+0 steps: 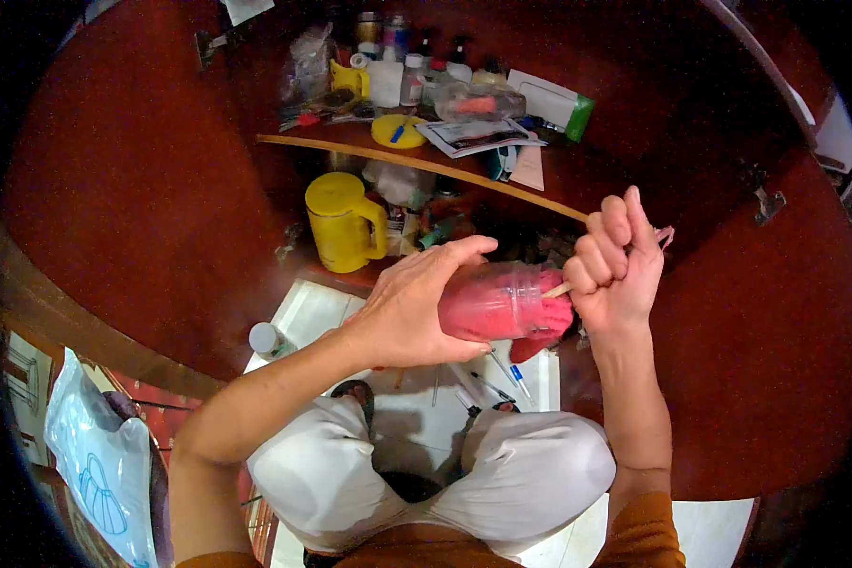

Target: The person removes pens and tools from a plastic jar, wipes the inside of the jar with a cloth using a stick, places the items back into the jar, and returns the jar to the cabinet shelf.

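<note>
My left hand (402, 312) is wrapped around a clear jar (478, 301), which lies on its side in the air with its mouth to the right. Pink-red cloth-like material (559, 322) fills the jar and bulges out of the mouth, with a darker red piece hanging below. My right hand (617, 260) is closed in a fist on a thin pale stick (556, 291) whose other end meets the pink material at the mouth. Something pink and looped (667, 235) shows just behind the right hand; whether it belongs to the stick I cannot tell.
Ahead stands an open dark red cabinet with bottles and papers on its upper shelf (350, 147). A yellow jug (341, 222) stands on the lower shelf. Pens (516, 374) and a capped container (267, 339) are on the floor. A white-blue packet (99, 464) lies at left.
</note>
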`<state>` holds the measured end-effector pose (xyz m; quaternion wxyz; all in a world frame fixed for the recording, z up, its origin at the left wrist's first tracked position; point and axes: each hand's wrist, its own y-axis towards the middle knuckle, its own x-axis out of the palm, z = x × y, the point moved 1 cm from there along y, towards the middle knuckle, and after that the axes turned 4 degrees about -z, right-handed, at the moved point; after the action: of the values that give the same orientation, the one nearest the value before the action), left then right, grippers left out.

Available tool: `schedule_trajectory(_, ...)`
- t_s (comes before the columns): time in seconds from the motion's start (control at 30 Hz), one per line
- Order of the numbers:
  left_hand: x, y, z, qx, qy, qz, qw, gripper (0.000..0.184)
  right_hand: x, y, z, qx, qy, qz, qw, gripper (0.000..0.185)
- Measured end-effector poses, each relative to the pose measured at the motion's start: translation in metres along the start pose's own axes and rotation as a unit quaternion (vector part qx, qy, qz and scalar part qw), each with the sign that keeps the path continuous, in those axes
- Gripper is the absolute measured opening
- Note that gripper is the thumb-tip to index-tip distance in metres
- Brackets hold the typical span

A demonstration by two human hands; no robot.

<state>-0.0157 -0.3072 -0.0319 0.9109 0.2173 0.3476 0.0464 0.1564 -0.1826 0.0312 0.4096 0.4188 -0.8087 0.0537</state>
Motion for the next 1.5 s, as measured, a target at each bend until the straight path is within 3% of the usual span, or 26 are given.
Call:
schedule_trajectory(0.07,0.002,0.0,0.0,-0.009,-0.052,-0.005,0.999,0.092,-0.005,0.0,0.0,-0.04,0.067,0.056,0.995,0.045)
schedule_trajectory(0.17,0.009,-0.001,0.002,-0.071,-0.17,-0.049,0.982,0.089,-0.001,-0.004,-0.004,-0.122,0.046,0.058,0.99,0.048)
schedule_trajectory(0.27,0.017,0.0,-0.002,-0.101,-0.234,-0.092,0.963,0.085,0.011,-0.015,-0.002,-0.208,-0.067,-0.078,0.973,0.053)
schedule_trajectory(0.33,0.017,0.0,-0.003,-0.097,-0.224,-0.088,0.966,0.082,0.005,-0.015,0.0,-0.18,-0.173,-0.27,0.93,0.056)
schedule_trajectory(0.43,0.013,-0.001,-0.001,-0.09,-0.098,-0.029,0.991,0.079,0.017,-0.017,0.01,-0.145,-0.361,-0.062,0.919,0.052)
schedule_trajectory(0.57,0.01,-0.001,0.005,-0.007,0.058,0.017,0.998,0.079,0.008,-0.006,-0.001,-0.017,-0.209,0.003,0.978,0.053)
schedule_trajectory(0.63,0.007,0.0,0.007,0.059,0.109,0.037,0.992,0.082,0.001,0.0,-0.007,0.029,-0.067,-0.02,0.997,0.049)
schedule_trajectory(0.77,0.01,0.0,0.004,-0.008,-0.087,0.009,0.996,0.082,-0.023,0.006,-0.004,-0.033,0.15,0.046,0.987,0.042)
schedule_trajectory(0.87,0.012,-0.001,0.008,-0.087,-0.251,-0.056,0.962,0.081,-0.025,0.008,-0.007,-0.113,0.159,0.104,0.975,0.04)
schedule_trajectory(1.03,0.023,0.001,0.01,-0.135,-0.415,-0.102,0.894,0.082,-0.009,0.001,-0.018,-0.218,0.012,0.003,0.976,0.047)
schedule_trajectory(1.13,0.023,0.001,0.004,-0.102,-0.29,-0.105,0.946,0.081,0.005,-0.008,-0.008,-0.14,-0.033,-0.152,0.978,0.052)
schedule_trajectory(1.17,0.022,0.001,0.003,-0.084,-0.235,-0.098,0.963,0.081,-0.004,-0.005,-0.003,-0.071,-0.09,-0.255,0.96,0.058)
schedule_trajectory(1.2,0.022,0.0,0.003,-0.067,-0.179,-0.091,0.977,0.082,0.002,-0.018,0.007,-0.083,-0.258,-0.121,0.955,0.061)
schedule_trajectory(1.27,0.019,-0.001,0.003,-0.061,-0.134,-0.082,0.986,0.082,0.011,-0.024,0.01,-0.121,-0.395,-0.161,0.897,0.063)
schedule_trajectory(1.4,0.017,0.002,0.003,-0.073,-0.172,-0.097,0.978,0.081,0.013,-0.03,-0.007,-0.118,-0.409,-0.269,0.864,0.058)
schedule_trajectory(1.5,0.017,0.001,0.001,-0.065,-0.147,-0.107,0.981,0.08,0.022,-0.03,-0.014,-0.076,-0.432,-0.181,0.88,0.059)
